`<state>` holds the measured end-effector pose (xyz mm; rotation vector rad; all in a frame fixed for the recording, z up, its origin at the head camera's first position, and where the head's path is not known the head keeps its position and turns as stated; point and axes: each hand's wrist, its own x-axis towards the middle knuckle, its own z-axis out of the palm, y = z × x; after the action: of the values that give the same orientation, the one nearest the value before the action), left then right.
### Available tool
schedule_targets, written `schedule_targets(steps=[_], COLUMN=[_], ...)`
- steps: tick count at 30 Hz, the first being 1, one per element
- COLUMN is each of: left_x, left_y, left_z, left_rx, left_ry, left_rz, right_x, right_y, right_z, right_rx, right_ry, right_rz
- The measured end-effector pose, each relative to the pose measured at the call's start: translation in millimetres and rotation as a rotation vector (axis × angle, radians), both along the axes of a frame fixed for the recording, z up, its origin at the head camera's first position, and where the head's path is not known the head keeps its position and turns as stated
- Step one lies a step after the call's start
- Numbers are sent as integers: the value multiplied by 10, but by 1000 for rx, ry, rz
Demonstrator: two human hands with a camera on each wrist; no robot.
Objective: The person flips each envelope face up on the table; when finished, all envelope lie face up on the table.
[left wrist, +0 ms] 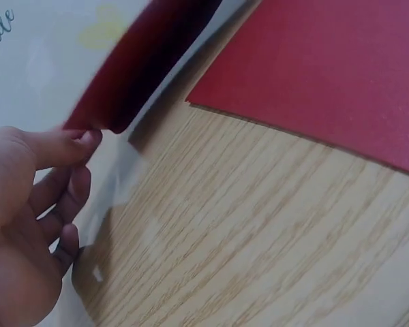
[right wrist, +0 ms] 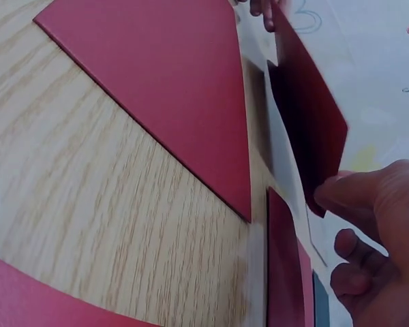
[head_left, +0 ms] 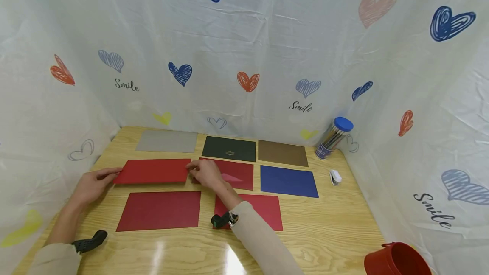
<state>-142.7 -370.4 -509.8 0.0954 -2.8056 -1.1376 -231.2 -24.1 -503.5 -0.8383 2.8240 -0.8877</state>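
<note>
A flat red card [head_left: 153, 171] is held between both hands, raised at the left of the table. At its left end my left hand [head_left: 91, 186] pinches the corner between thumb and fingers; the left wrist view shows this grip on the card [left wrist: 140, 68] too. My right hand [head_left: 206, 173] pinches the other end, thumb and fingertip at the lower corner in the right wrist view, and the card's underside [right wrist: 313, 122] looks dark there. Below lies a dark red card [head_left: 158, 210]. Another dark red card [head_left: 240, 175] with a pinkish patch is partly hidden by my right hand.
A red card [head_left: 263, 211] lies under my right forearm. Grey [head_left: 167, 141], dark green [head_left: 229, 148], brown [head_left: 282, 153] and blue [head_left: 289, 181] cards lie farther back. At right are a blue-lidded jar of sticks [head_left: 332, 139], a small white stapler-like object [head_left: 335, 177] and a red bucket [head_left: 382, 262].
</note>
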Motion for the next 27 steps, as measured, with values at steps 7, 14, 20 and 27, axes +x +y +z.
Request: schedule_targets(steps=[7,14,20,27], left_x=[32,58,31,-1], left_y=[-17,-46,-31,11], left_z=[18,20,17,47], left_rx=[45,204,222,230], left_ry=[10,52,35,41], left_rz=[49,64,138,166], right_x=[-9,-31,-34,-43], right_y=[19,24,45,41], right_z=[17,11,10,-9], right_rx=[-23,-98,-165,-274], right_ry=[34,56,50,-38], right_rz=[-8,-9,15,-8])
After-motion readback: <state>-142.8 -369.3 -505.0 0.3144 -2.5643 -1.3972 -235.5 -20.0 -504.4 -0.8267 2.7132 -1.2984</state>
